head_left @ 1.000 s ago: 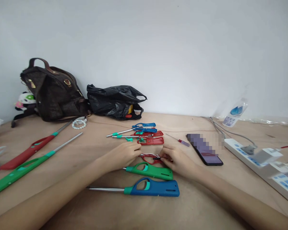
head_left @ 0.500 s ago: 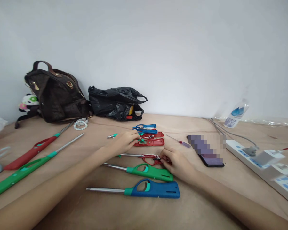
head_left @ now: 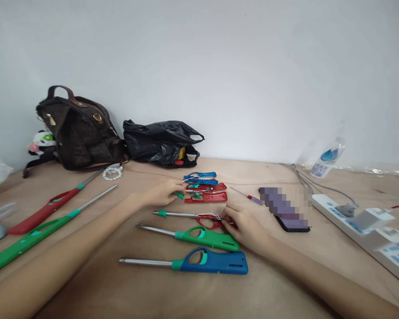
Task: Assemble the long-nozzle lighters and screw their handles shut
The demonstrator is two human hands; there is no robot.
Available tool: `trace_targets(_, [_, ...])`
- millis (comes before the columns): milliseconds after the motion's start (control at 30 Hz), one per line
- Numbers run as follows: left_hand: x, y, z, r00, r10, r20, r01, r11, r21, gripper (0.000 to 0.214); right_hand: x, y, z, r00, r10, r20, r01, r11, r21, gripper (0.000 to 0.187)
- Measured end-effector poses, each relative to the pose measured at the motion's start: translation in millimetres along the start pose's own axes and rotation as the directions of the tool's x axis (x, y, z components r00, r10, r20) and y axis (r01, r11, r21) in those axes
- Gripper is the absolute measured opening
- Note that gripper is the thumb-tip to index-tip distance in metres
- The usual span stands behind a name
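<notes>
My left hand (head_left: 166,191) is closed at the left end of a red lighter half-shell (head_left: 206,197), its fingertips beside a small green piece (head_left: 178,195). What exactly they pinch is hard to make out. My right hand (head_left: 244,221) has its bent fingers on the handle end of an opened red lighter (head_left: 208,220), which shows a white wire and a metal tube with a green collar (head_left: 162,214). Nearer me lie a whole green lighter (head_left: 209,238) and a whole blue lighter (head_left: 216,261). Opened blue lighter parts (head_left: 202,179) sit behind the red ones.
A screwdriver (head_left: 255,200) and a phone (head_left: 291,217) lie to the right, near a power strip (head_left: 339,221) and bottle (head_left: 327,159). On the left are long red (head_left: 46,212) and green (head_left: 29,239) lighters, a bracelet (head_left: 112,173), backpack (head_left: 83,133) and black bag (head_left: 159,141).
My left hand has shifted left, off the red half-shell, and a green piece now shows under its fingertips. It no longer covers the nearer tube's green collar. My right hand stays put.
</notes>
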State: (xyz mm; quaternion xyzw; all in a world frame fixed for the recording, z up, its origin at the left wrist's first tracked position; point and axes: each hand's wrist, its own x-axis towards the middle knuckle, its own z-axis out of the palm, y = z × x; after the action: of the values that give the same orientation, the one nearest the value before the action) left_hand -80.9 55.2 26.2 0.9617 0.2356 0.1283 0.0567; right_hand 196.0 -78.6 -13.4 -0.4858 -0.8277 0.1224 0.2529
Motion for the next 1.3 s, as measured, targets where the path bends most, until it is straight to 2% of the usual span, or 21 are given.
trace_targets(133, [-15.1, -15.9, 18.6, 1.000, 0.004, 0.010, -0.005, 0.998, 0.064, 0.042, 0.0, -0.5, 0.2, 1.000, 0.017, -0.017, -0.017, 1.000, 0.009, 0.012])
trace_targets(267, [-20.0, -15.7, 25.7, 1.000, 0.014, 0.022, -0.015, 0.999, 0.052, 0.032, 0.2, -0.6, -0.3, 0.999, 0.032, -0.013, -0.032, 0.999, 0.031, 0.011])
trace_targets(400, [-15.3, 20.0, 10.3, 0.995, -0.093, -0.038, 0.090, 0.992, -0.085, 0.015, 0.4, -1.5, -1.7, 0.999, 0.036, -0.021, -0.036, 0.999, 0.011, 0.009])
trace_targets(500, [-8.7, 54.8, 0.6, 0.986, -0.167, 0.008, 0.160, 0.930, -0.331, 0.017, 0.9, -3.0, -3.0, 0.999, 0.041, -0.016, -0.041, 0.999, 0.009, 0.010])
trace_targets(533, [-6.3, 64.3, 0.1, 0.985, -0.175, -0.015, 0.156, 0.911, -0.381, 0.017, 1.1, -3.7, -3.5, 0.999, 0.044, -0.014, -0.044, 0.999, 0.013, 0.010])
trace_targets(700, [5.5, 90.0, 12.8, 0.992, -0.128, -0.016, 0.112, 0.915, -0.387, 0.021, 2.3, -6.5, -6.3, 0.999, 0.051, -0.016, -0.051, 0.998, 0.042, 0.014])
trace_targets(833, [12.0, 96.6, 23.4, 0.998, -0.055, -0.032, 0.048, 0.982, -0.184, 0.006, 2.4, -7.0, -6.9, 0.998, 0.053, -0.020, -0.052, 0.997, 0.063, 0.013])
trace_targets(933, [13.8, 98.3, 25.6, 0.999, -0.044, -0.022, 0.041, 0.994, -0.099, 0.009, 2.2, -6.8, -5.9, 0.998, 0.058, -0.027, -0.056, 0.995, 0.082, 0.013])
trace_targets(1100, [12.8, 95.3, 21.9, 0.999, 0.036, -0.013, -0.038, 0.969, -0.244, 0.005, 1.9, -5.0, -4.0, 0.998, 0.048, -0.031, -0.046, 0.997, 0.056, 0.015])
trace_targets(1200, [11.3, 94.7, 16.5, 0.999, -0.013, -0.038, 0.000, 0.948, -0.317, 0.010, 1.6, -3.7, -3.5, 0.999, 0.034, -0.038, -0.032, 0.998, 0.048, 0.014])
trace_targets(1300, [10.4, 95.7, 12.0, 0.998, -0.045, -0.043, 0.027, 0.936, -0.351, 0.004, 1.3, -3.0, -3.5, 0.999, 0.032, -0.032, -0.030, 0.998, 0.046, 0.012])
